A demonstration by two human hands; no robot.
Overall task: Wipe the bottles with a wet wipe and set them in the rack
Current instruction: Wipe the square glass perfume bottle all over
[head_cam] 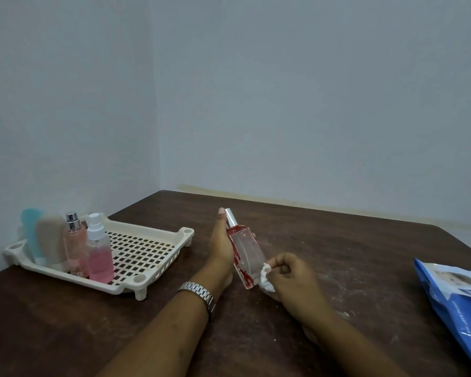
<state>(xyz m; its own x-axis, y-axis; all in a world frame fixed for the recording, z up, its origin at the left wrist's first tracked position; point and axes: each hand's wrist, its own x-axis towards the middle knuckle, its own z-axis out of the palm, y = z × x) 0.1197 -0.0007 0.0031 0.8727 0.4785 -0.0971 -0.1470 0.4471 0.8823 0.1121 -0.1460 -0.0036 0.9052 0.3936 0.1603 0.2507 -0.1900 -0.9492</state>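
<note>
Above the middle of the brown table, a clear bottle with red streaks and a silver cap is held tilted, cap pointing away from the person. The left hand wraps its fingers round the far side with the thumb lying up near the cap, while the right hand pinches a bunched white wet wipe against the bottle's lower end. Off to the left the cream rack holds a teal tube, a beige tube, a peach spray bottle and a pink spray bottle, all upright at its left end, and a blue wipe pack lies at the table's right edge.
</note>
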